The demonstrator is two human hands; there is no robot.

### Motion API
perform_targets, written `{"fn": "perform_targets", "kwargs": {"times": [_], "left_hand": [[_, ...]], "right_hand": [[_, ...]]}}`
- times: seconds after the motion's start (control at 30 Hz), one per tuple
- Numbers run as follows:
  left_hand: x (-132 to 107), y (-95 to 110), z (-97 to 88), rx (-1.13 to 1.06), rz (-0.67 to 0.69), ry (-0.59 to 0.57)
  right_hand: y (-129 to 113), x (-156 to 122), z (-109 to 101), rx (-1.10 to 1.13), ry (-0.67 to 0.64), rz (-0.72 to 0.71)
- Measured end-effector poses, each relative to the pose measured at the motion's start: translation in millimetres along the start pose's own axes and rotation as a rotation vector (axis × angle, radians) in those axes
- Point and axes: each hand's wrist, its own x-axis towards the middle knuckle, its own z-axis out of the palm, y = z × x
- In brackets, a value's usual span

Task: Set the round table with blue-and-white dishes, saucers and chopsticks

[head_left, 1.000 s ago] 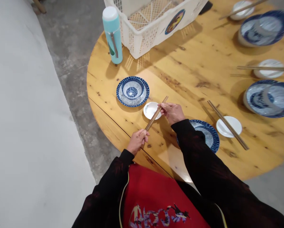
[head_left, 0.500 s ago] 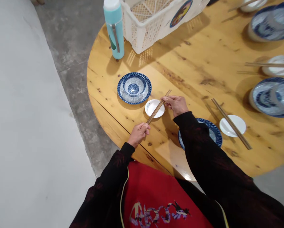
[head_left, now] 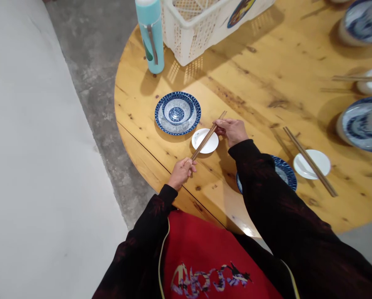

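Note:
A pair of brown chopsticks [head_left: 208, 136] lies slanted across a small white saucer [head_left: 201, 142] on the round wooden table [head_left: 260, 74]. My left hand [head_left: 181, 172] pinches their near end by the table's edge. My right hand [head_left: 232, 131] pinches them near the far end, just right of the saucer. A blue patterned plate with a small bowl [head_left: 177, 113] on it sits just beyond the saucer to the left.
A teal flask [head_left: 150, 35] and a white plastic crate [head_left: 201, 25] stand at the back. Under my right sleeve is another blue plate [head_left: 287, 172]; beside it a white saucer with chopsticks [head_left: 312, 164]. More blue dishes [head_left: 362, 124] sit at the right. Grey floor lies left.
Both hands keep their hold on the chopsticks over the saucer. The view has drifted, so the table's things sit slightly higher and further right in the picture.

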Motion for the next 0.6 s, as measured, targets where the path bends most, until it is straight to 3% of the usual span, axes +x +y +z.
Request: {"fn": "perform_targets", "kwargs": {"times": [0.6], "left_hand": [[1.3,1.8,0.2,0.009,-0.002,0.01]], "right_hand": [[3.9,2.7,-1.1,-0.052,0.008,-0.011]]}}
